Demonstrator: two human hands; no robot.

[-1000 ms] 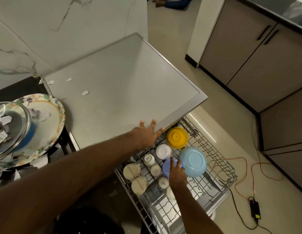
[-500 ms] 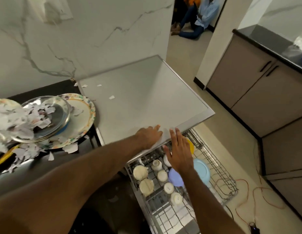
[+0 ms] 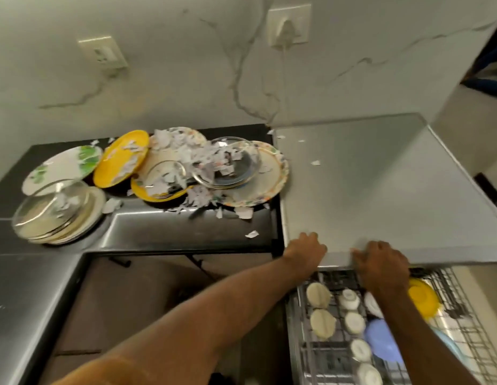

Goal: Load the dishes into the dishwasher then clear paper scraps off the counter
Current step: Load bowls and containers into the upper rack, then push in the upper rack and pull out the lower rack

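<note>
The left hand (image 3: 307,250) and right hand (image 3: 380,262) rest on the front edge of the steel dishwasher top (image 3: 380,176), each grip loose and clamped on nothing. Below, the rack (image 3: 469,337) holds upturned cups (image 3: 354,323), a yellow bowl (image 3: 422,297) and a blue bowl (image 3: 383,344). Plates (image 3: 121,158) strewn with paper scraps (image 3: 183,151) crowd the black counter (image 3: 169,234).

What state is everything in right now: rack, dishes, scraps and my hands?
Dishwasher rack: pulled out, partly loaded.
Cups: upside down in the rack.
Yellow bowl: upside down in the rack.
Plates: piled on the counter, not loaded.
Paper scraps: strewn over plates and counter.
Left hand: on the steel top's front edge, hold unclear.
Right hand: same edge, hold unclear.
Wall plug: plugged in.
</note>
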